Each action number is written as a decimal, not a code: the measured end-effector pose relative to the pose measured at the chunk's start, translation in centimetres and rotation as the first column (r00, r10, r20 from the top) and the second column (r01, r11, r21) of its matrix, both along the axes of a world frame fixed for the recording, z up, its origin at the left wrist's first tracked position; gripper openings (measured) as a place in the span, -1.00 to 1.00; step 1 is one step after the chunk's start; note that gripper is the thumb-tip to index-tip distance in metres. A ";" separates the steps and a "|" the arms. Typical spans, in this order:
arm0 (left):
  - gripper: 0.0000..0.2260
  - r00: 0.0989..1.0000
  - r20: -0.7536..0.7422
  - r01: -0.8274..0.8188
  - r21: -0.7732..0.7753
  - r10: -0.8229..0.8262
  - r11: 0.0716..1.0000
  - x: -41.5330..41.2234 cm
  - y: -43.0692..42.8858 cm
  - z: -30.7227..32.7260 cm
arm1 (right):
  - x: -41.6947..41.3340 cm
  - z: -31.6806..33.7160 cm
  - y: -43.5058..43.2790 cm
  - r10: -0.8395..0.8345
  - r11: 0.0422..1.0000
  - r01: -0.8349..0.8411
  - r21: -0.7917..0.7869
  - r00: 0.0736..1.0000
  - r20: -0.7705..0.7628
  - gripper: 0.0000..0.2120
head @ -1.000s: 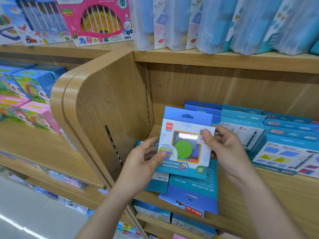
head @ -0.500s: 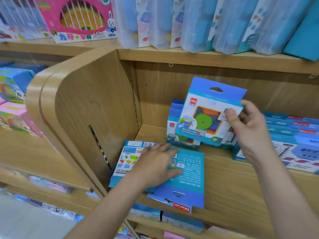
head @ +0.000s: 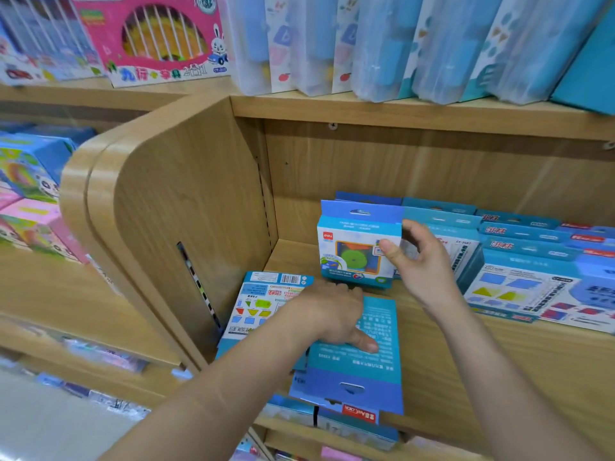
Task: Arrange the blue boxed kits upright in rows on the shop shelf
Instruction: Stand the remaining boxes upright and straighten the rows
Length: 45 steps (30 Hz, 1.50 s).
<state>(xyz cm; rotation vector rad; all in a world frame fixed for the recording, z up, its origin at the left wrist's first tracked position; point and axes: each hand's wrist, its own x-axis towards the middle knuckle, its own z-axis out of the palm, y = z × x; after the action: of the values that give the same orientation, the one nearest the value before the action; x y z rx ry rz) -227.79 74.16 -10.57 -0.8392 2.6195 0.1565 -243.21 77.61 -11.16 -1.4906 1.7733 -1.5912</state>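
Observation:
A blue boxed kit [head: 352, 247] with a green disc in its window stands upright on the wooden shelf [head: 432, 361], at the front of a short row. My right hand [head: 416, 261] pinches its right edge between thumb and fingers. My left hand [head: 332, 314] rests on a teal kit [head: 362, 361] that lies flat, back side up, overhanging the shelf's front edge. A second flat kit [head: 263, 301] with coloured shapes and a barcode lies to its left by the side panel. More upright blue kits [head: 442, 224] stand behind my right hand.
A curved wooden side panel [head: 186, 211] closes the shelf on the left. Rows of leaning blue kits [head: 532, 267] fill the right side. The shelf above holds translucent blue packs [head: 399, 44] and a pink toy box [head: 156, 38]. Boxes sit on the shelves at left.
My right hand has lowered the kit from the air down onto the shelf at the front of the row. My left hand stays on the flat teal kit.

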 end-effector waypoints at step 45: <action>-0.65 0.595 -0.763 -0.329 0.056 0.253 0.943 4.9 1.3 0.6 | 0.2 -0.2 6.9 0.032 0.913 -0.145 0.382 0.958 0.287 -0.44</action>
<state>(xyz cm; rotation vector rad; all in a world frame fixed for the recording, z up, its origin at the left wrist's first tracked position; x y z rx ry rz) -222.85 75.44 -9.99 -1.5134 3.2443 0.6143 -243.02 84.51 -11.36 -1.0836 1.7117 -1.2230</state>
